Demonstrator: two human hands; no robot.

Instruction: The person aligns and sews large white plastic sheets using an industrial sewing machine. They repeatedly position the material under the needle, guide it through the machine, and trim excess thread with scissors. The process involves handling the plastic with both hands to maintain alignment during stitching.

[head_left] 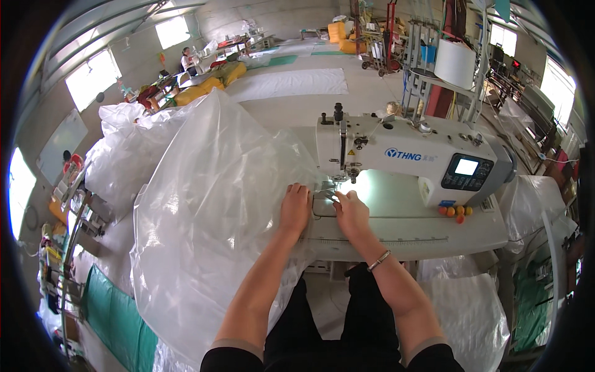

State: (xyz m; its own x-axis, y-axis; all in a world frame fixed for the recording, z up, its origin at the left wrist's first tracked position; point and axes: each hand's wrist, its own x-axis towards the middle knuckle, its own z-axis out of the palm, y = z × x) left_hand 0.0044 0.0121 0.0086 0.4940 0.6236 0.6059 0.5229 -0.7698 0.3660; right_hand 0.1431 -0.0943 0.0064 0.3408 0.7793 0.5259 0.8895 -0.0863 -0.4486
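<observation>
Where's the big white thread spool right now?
In the head view, the white thread spool sits upper right on a metal stand, behind the sewing machine.

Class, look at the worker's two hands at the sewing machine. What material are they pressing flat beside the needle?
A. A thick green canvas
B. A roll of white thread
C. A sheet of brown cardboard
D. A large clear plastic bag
D: the left hand and right hand lie on a large clear plastic bag billowing left of the white sewing machine.

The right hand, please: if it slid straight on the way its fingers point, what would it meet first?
Probably the presser foot and needle of the sewing machine, just beyond the right hand; depth is hard to judge here.
</observation>
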